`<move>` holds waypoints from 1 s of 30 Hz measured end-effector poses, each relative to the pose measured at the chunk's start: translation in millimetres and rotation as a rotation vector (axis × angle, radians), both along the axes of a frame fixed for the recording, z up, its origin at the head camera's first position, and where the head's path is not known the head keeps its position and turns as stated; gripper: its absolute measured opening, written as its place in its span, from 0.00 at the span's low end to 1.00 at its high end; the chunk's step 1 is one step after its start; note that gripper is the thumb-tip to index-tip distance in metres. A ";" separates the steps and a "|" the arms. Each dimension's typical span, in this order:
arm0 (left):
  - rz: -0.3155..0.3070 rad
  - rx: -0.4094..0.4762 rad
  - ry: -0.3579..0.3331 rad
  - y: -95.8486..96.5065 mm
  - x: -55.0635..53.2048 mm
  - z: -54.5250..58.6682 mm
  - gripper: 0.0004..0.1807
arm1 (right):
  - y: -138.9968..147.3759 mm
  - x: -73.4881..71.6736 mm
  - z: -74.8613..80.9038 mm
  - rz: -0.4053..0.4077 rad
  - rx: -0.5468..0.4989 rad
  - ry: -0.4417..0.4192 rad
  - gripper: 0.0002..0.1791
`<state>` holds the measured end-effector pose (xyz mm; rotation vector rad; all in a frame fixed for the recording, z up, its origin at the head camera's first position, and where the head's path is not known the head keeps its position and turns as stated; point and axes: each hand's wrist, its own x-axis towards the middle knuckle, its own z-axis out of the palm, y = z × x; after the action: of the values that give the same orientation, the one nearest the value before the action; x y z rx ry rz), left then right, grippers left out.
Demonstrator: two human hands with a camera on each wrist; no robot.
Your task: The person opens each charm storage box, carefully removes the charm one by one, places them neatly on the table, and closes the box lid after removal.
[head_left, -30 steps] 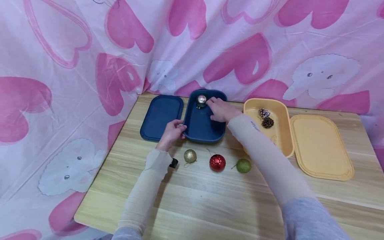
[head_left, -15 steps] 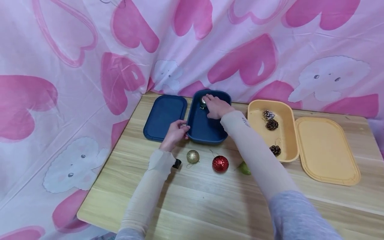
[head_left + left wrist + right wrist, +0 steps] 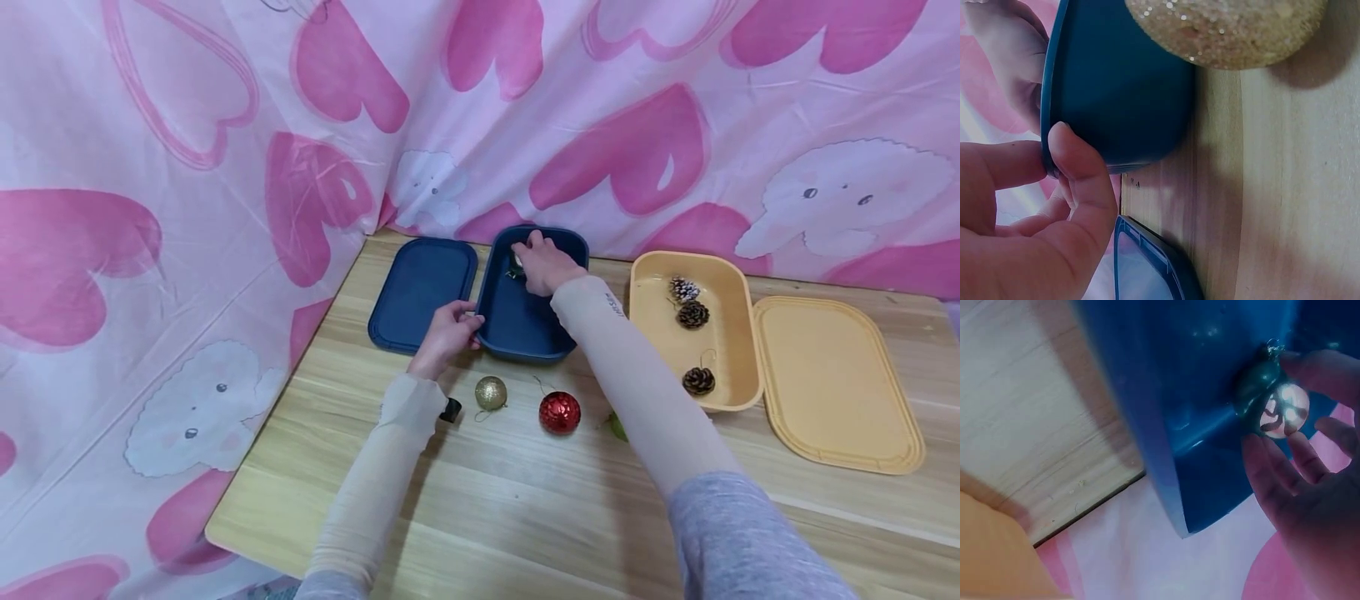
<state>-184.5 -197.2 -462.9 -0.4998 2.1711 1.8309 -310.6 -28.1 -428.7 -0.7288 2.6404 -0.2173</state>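
In the right wrist view, the right hand (image 3: pixel 1310 500) is pinching a shiny silver bauble (image 3: pixel 1279 403) between thumb and fingertips, probably because so smooth a ball would roll. The bauble is sitting inside the navy storage box (image 3: pixel 517 325), upper centre of the head view. The left hand (image 3: pixel 446 337) is pinching that box's lower left rim, presumably bracing it. In the lower centre, a gold glitter bauble (image 3: pixel 491 392), a red bauble (image 3: pixel 560 412) and a half-hidden green bauble (image 3: pixel 617 427) are lying within reach; at right, a yellow storage box (image 3: pixel 723 342) is holding three pinecones (image 3: pixel 693 315).
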 end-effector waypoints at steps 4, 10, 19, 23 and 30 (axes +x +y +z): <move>0.006 -0.010 0.009 -0.9 0.0 -4.3 0.21 | 2.2 1.5 1.7 -0.005 0.005 0.008 0.32; 0.004 -0.013 0.014 -0.8 1.0 -3.3 0.20 | 3.4 1.7 2.7 0.007 -0.011 0.004 0.26; -0.002 -0.013 0.016 1.9 2.3 -0.5 0.20 | 9.6 10.3 1.9 0.034 0.025 -0.037 0.25; -0.004 -0.017 0.006 2.2 3.1 -0.1 0.21 | 12.2 14.2 -1.1 0.045 0.043 -0.035 0.24; 0.005 -0.021 0.015 1.4 3.3 -1.2 0.21 | 10.4 22.6 -3.6 0.072 0.065 -0.007 0.26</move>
<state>-181.2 -195.8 -464.1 -0.4978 2.2022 1.8222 -288.0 -17.7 -432.3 -0.7981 2.5962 -0.1130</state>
